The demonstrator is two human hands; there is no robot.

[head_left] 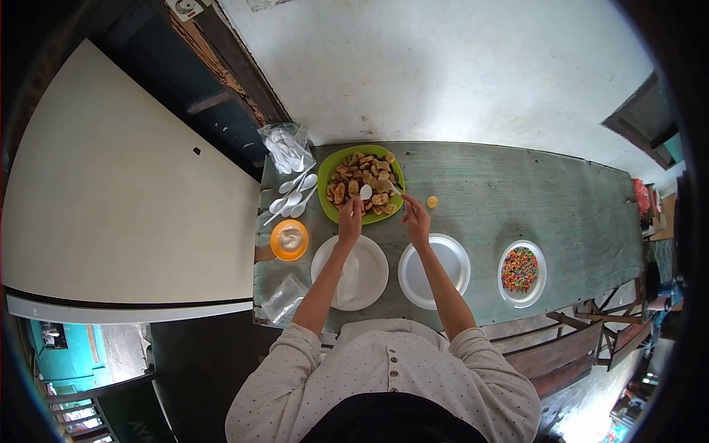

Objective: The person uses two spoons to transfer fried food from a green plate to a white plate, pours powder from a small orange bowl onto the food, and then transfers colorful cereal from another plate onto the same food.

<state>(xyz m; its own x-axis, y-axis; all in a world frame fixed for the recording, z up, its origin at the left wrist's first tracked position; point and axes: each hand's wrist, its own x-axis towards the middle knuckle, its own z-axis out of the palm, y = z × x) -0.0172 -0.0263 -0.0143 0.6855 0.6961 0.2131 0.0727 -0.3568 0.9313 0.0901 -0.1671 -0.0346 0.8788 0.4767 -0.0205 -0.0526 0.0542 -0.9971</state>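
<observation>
A green bowl (325, 188) full of brown fried food pieces (347, 173) stands near the back of the table. Over its front edge, my left hand (350, 220) is closed on a white plastic spoon (366, 192), whose bowl end points up over the food. My right hand (416, 220) grips the handle of a second spoon (394, 187) at the bowl's right side; its tip reaches among the pieces. Below my left forearm lies a white plate (373, 273) with a whitish clear sheet or bag on it. Another white plate (434, 272) sits under my right forearm.
Loose white spoons (292, 199) and a bag of spoons (286, 148) lie at left, above an orange bowl (289, 240) of pale contents. A clear plastic packet (285, 299) is near the front. One round piece (432, 201) and a dish of colourful bits (541, 275) lie at right.
</observation>
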